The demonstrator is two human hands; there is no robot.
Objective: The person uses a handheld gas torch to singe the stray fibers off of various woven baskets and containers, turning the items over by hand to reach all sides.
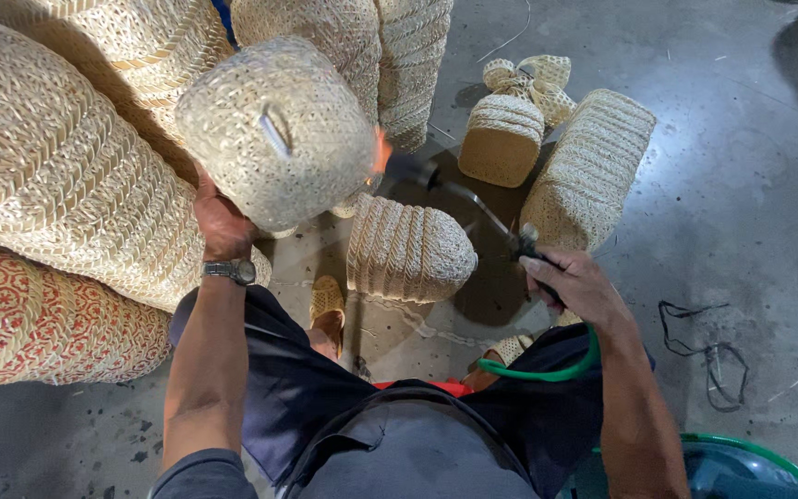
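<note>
My left hand point(222, 222), with a watch on its wrist, holds up a pale woven basket point(277, 129) with its bottom turned towards me. My right hand point(573, 286) grips the valve handle of a gas torch point(473, 205). The torch's dark tube runs up and left to a nozzle beside the basket, where a small orange flame point(381, 151) touches the basket's right edge. A green hose point(547, 371) leads from the torch handle down past my right knee.
Stacks of pale woven baskets point(48, 176) crowd the left and top, with a red-patterned stack point(39, 319) below them. More basket stacks point(408, 249) point(588, 171) point(508, 139) lie on the concrete floor ahead. A black cord point(704, 351) lies at the right; a green-rimmed tub point(741, 467) is at bottom right.
</note>
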